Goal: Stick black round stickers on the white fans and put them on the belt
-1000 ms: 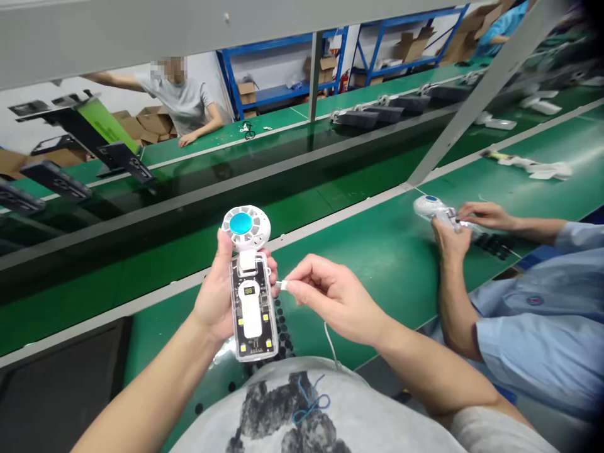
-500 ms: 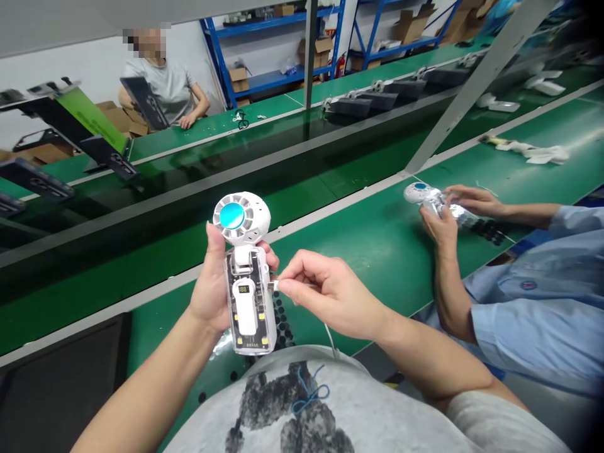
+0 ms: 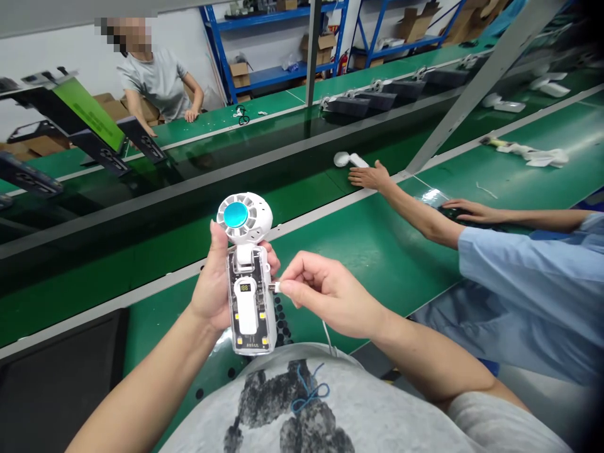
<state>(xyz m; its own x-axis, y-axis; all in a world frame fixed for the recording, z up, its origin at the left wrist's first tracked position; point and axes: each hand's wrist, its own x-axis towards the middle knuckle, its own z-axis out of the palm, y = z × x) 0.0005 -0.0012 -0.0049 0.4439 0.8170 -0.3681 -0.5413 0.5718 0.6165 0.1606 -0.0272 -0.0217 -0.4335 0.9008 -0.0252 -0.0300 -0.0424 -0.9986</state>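
Note:
Upright in my left hand [image 3: 211, 286] is a handheld fan [image 3: 250, 314] with a white round head, a blue disc at its centre and a clear-cased body. A small display and a white panel show on the body's front. My left fingers wrap behind it, the thumb along its left side. My right hand [image 3: 330, 292] pinches a white USB cable plug [image 3: 275, 287] at the fan's right side. The metal tip meets or nearly meets the case; I cannot tell how deep it sits. The cable hangs below my right hand.
Black round pads [image 3: 282, 327] lie on the green bench [image 3: 368, 251]. A co-worker's hand [image 3: 370, 176] reaches over the belt beside another white fan [image 3: 346, 160]. A dark tray [image 3: 56, 377] is at left. A metal post [image 3: 472, 94] slants at right. Boxes ride the far belt.
The co-worker at right has moved a fan from the bench onto the belt. The person across has set down a dark box. My hands hold nearly the same pose.

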